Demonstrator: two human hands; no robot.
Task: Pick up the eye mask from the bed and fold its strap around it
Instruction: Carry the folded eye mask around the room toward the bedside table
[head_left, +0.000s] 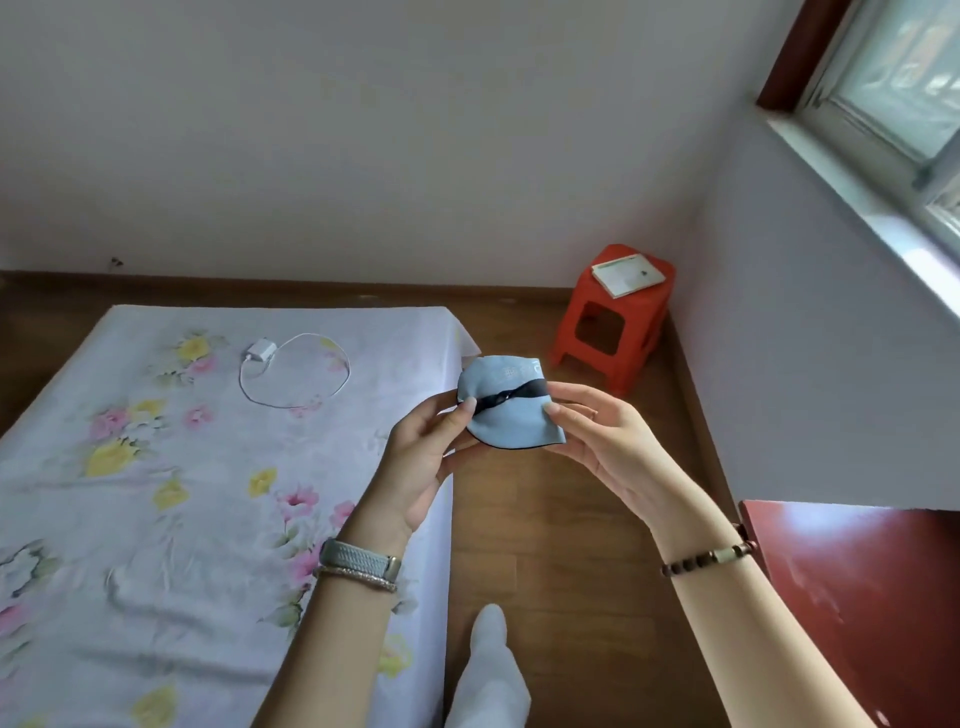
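Observation:
A light blue eye mask (511, 422) is held in the air, just off the right edge of the bed (156, 493), folded in half. Its black strap (514, 396) runs across the middle of the folded mask, with a twist in it. My left hand (426, 452) pinches the mask's left side, thumb on the strap's end. My right hand (597, 431) pinches the right side with its fingertips. Both hands are over the wooden floor beside the bed.
A white charger with a looped cable (291, 374) lies on the floral sheet. An orange plastic stool (618, 322) with a booklet on it stands in the corner. A dark red cabinet (872, 597) is at the right. My leg (488, 675) shows below.

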